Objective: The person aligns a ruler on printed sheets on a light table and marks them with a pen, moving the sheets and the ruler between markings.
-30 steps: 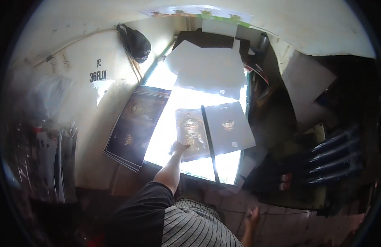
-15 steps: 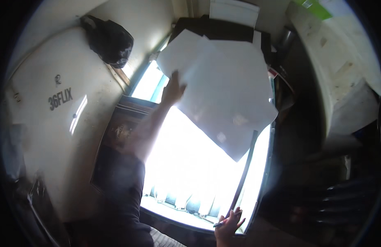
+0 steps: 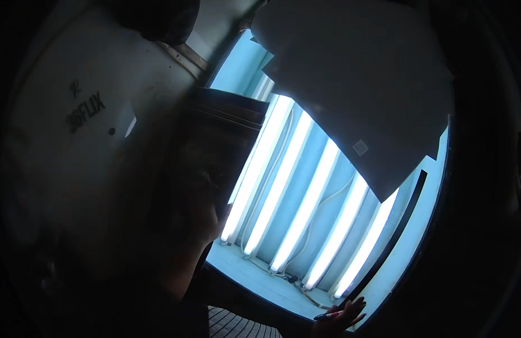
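My right hand [image 3: 346,316] is at the near right corner of a light box [image 3: 271,290], with a slim pen [image 3: 328,316] held between its fingers. A long dark strip [image 3: 398,228] runs along the box's right side, its near end by this hand. Whether the hand touches the strip, I cannot tell. My left hand [image 3: 207,222] is over the left edge beside a dark flat panel [image 3: 226,115]; deep shadow hides its fingers. Large overlapping sheets of paper [image 3: 356,84] cover the far part of the box, one corner pointing toward me.
Several lit tubes [image 3: 305,208] and a loose white cable [image 3: 311,225] show inside the box. At left stands a large pale surface [image 3: 52,163] with dark lettering. A black plastic bag [image 3: 159,19] hangs at the far left. The right side is very dark.
My left hand has come back from the paper toward me and to the left. The view has shifted and darkened, so the tubes show separately. The right hand still holds the pen.
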Tool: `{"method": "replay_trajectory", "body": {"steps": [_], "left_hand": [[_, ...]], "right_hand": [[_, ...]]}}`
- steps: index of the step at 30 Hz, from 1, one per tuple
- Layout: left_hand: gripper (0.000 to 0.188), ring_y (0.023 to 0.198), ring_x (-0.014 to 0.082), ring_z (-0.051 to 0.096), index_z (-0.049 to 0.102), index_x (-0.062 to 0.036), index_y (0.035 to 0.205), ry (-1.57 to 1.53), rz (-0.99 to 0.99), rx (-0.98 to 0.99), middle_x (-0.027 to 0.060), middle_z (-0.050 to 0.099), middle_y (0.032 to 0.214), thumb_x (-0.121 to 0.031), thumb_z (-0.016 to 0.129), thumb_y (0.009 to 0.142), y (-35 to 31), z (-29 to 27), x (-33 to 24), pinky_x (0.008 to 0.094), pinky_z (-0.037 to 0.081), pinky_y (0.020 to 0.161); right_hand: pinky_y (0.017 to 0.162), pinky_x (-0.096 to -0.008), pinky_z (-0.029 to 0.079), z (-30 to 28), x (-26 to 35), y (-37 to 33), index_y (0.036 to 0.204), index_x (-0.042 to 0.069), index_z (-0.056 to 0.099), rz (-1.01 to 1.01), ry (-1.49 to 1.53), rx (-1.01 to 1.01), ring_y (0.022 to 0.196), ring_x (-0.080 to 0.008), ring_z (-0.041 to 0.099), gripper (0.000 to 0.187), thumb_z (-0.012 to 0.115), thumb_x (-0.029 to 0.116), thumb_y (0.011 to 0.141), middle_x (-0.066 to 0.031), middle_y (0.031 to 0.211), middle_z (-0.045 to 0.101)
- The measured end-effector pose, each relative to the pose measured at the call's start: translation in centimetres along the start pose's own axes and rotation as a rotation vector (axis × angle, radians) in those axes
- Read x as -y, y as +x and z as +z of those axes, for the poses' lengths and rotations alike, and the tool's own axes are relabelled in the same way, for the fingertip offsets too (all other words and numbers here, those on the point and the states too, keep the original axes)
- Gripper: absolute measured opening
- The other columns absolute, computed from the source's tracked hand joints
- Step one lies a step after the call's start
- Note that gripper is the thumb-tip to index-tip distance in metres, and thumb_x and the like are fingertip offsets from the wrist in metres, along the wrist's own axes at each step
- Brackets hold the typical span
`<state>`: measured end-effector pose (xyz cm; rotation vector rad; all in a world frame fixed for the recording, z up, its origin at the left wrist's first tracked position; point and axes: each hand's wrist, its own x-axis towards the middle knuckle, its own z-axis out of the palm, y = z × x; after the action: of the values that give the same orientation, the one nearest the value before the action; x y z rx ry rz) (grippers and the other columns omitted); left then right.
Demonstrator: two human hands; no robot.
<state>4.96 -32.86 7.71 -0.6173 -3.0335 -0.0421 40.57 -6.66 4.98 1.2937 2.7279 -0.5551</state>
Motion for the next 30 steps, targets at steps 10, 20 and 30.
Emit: {"method": "replay_trajectory", "body": {"steps": [10,20,30], "left_hand": [[0.089,0.144,0.0367,0.036,0.041,-0.0048,0.148,0.117,0.013,0.071,0.0202,0.037,0.155,-0.072,0.05,0.09,3.4,-2.4,-5.8,0.0567,0.033,0.114],[0.091,0.151,0.0365,0.016,0.03,-0.0139,0.153,-0.154,0.497,0.325,0.014,0.025,0.162,-0.079,0.032,0.09,26.4,1.4,-32.8,0.0629,0.007,0.119],[0.099,0.154,0.0327,0.003,0.008,-0.013,0.16,-0.255,0.478,0.1,0.0144,0.003,0.167,-0.077,0.037,0.091,26.3,3.3,-32.3,0.0604,0.0,0.12]], "right_hand": [[0.117,-0.0645,0.018,-1.6,0.3,1.1,0.145,0.005,0.036,-0.154,-0.066,-0.174,0.146,-0.0377,0.032,0.055,0.058,0.005,0.095,-0.0223,0.153,0.038],[0.116,-0.0699,0.012,-0.4,-4.4,4.4,0.143,0.015,0.04,-0.153,-0.072,-0.406,0.148,-0.0364,0.029,0.047,0.054,0.024,0.1,-0.0186,0.156,0.037],[0.115,-0.0712,0.004,0.8,-3.2,3.7,0.134,0.01,0.044,-0.127,0.034,-0.261,0.143,-0.0417,0.037,0.039,0.053,0.024,0.099,-0.0255,0.148,0.044]]}}
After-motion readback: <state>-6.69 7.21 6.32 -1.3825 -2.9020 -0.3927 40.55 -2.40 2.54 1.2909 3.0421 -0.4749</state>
